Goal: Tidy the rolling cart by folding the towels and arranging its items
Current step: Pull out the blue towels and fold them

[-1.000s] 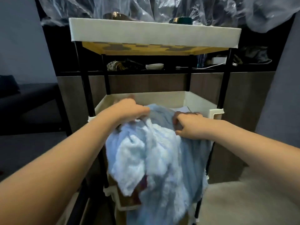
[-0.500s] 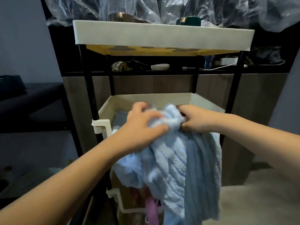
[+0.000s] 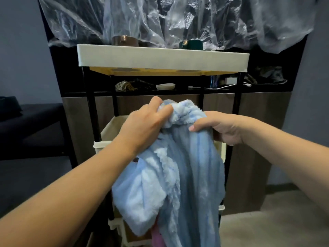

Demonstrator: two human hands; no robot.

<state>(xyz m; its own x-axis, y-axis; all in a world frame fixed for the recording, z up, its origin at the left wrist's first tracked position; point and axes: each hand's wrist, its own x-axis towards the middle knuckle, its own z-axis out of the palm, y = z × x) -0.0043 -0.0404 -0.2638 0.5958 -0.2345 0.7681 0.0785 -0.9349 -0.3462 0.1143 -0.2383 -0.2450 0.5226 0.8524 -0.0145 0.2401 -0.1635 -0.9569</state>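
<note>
A fluffy light blue towel (image 3: 179,172) hangs bunched in front of the rolling cart, lifted above the middle tray (image 3: 108,132). My left hand (image 3: 144,129) grips its top edge from the left, fingers curled into the pile. My right hand (image 3: 220,129) grips the same top edge from the right, thumb pressed on the fabric. A pink cloth (image 3: 157,236) peeks out below the towel near the lower tray. The cart's cream top tray (image 3: 160,57) stands above on black posts (image 3: 90,104).
A brown round container (image 3: 124,41) and a dark green one (image 3: 191,45) sit on the top tray. Clear plastic sheeting (image 3: 160,18) hangs behind. A dark shelf behind holds a white dish (image 3: 165,86) and cables. A dark bench (image 3: 30,122) stands left; beige floor lies right.
Both hands have lifted the blue towel up out of the middle tray and drawn together at its top edge. The view has risen and pulled back from the cart.
</note>
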